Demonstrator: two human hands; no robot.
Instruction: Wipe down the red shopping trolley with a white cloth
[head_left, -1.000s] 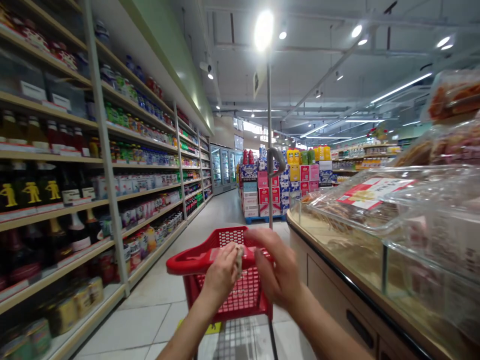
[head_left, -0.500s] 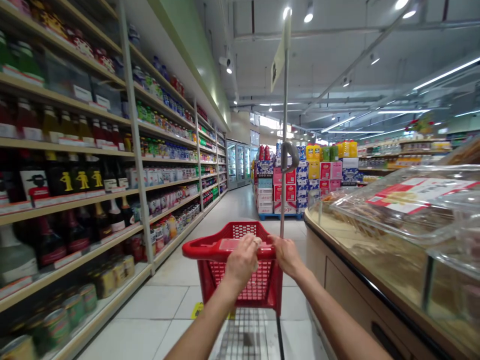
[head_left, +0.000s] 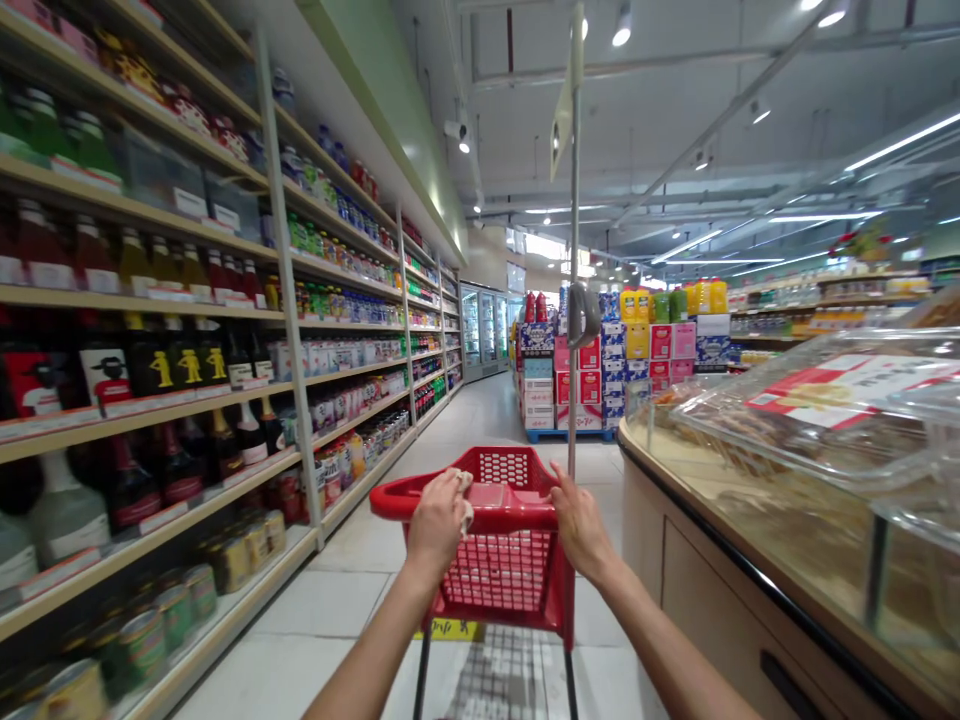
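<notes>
A red plastic shopping cart [head_left: 499, 575] stands right in front of me, its basket wall a grid. My left hand [head_left: 436, 520] is closed around a crumpled whitish cloth [head_left: 465, 495] and lies on the left part of the cart's red handle [head_left: 517, 512]. At the handle's right end is my right hand [head_left: 579, 522], its fingers curled at the corner and the index finger pointing up. A tall metal pole [head_left: 574, 240] with a grey hook-shaped piece [head_left: 583, 315] rises just behind that hand. Parts of the handle are hidden under both hands.
Shelves [head_left: 292, 400] of bottles and cans run along the left. On the right stands a wooden counter [head_left: 697, 570] with clear-covered food trays [head_left: 810, 410]. Stacked boxes [head_left: 577, 385] sit on a blue pallet ahead. Beyond are glass-door fridges [head_left: 484, 325].
My left hand has slid leftward along the handle with the cloth, from near its middle. My right index finger has lifted. The view has shifted slightly left.
</notes>
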